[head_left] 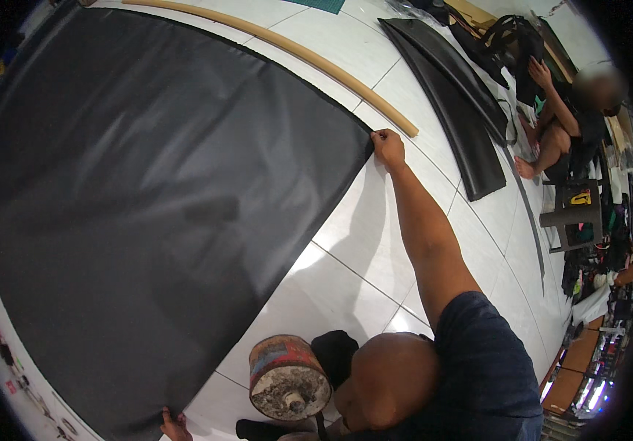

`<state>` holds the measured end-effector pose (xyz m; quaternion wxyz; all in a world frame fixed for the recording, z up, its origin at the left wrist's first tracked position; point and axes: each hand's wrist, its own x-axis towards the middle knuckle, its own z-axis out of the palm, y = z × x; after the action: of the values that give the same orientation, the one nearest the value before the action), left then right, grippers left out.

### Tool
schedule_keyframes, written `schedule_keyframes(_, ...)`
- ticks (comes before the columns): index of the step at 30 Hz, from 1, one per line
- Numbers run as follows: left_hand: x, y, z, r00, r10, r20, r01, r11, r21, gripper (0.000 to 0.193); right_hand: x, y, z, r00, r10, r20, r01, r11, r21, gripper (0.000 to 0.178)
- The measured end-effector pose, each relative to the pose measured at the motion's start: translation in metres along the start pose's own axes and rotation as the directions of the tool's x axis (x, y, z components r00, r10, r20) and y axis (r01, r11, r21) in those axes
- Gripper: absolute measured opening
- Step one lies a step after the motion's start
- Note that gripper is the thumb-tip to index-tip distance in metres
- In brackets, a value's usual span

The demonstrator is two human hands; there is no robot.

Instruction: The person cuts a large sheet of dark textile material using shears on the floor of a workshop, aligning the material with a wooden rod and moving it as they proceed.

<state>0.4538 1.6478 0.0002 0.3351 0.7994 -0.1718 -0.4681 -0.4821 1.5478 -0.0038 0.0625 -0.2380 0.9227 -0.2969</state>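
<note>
A large black sheet (pixel 133 147) with a smooth, leather-like face and soft wrinkles spreads over the floor. My right hand (pixel 388 151), arm stretched out, pinches the sheet's far right corner. At the bottom of the view my left hand (pixel 175 426) holds the same sheet's near edge, its thumb and a finger showing; the rest of that hand is cut off. Between my arms, close to my body and beside the sheet's edge, stands a stained, rusty tin (pixel 287 378) with a knob on its crusted top.
A long tan pole (pixel 280 40) lies along the sheet's far edge. Beyond it is a folded black piece (pixel 449 103) on white floor tiles (pixel 360 257). A person (pixel 552 132) sits at the right, near a dark stool (pixel 577 217) and cluttered shelves. A green mat (pixel 324 4) shows at the top.
</note>
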Motion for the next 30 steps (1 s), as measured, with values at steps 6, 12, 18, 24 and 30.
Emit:
schedule_keyframes(6, 0.0, 0.007, -0.003, 0.997, -0.075, 0.026, 0.076, 0.997, -0.025, 0.027, 0.007, 0.005, 0.002, 1.0, 0.016, -0.012, -0.016, 1.0, -0.002, 0.035)
schedule_keyframes(12, -0.052, 0.049, 0.038, 0.997, -0.023, 0.079, 0.025, 0.999, -0.03, 0.017, -0.012, -0.031, -0.006, 0.998, 0.05, -0.026, -0.052, 0.992, -0.112, 0.054)
schedule_keyframes(18, -0.054, 0.05, 0.043, 0.997, -0.036, 0.068, 0.037, 0.999, -0.015, 0.016, 0.02, -0.002, 0.007, 0.986, 0.131, 0.102, -0.136, 0.99, 0.043, 0.054)
schedule_keyframes(24, 0.001, 0.002, -0.01, 0.997, -0.05, 0.051, 0.05, 0.999, -0.009, 0.024, 0.021, -0.008, 0.017, 0.982, 0.139, 0.131, -0.154, 0.981, 0.118, 0.046)
schedule_keyframes(30, 0.011, -0.005, -0.011, 0.995, -0.097, 0.035, 0.099, 0.993, -0.069, 0.022, 0.022, -0.002, 0.01, 0.987, 0.108, 0.122, -0.122, 0.986, 0.115, 0.045)
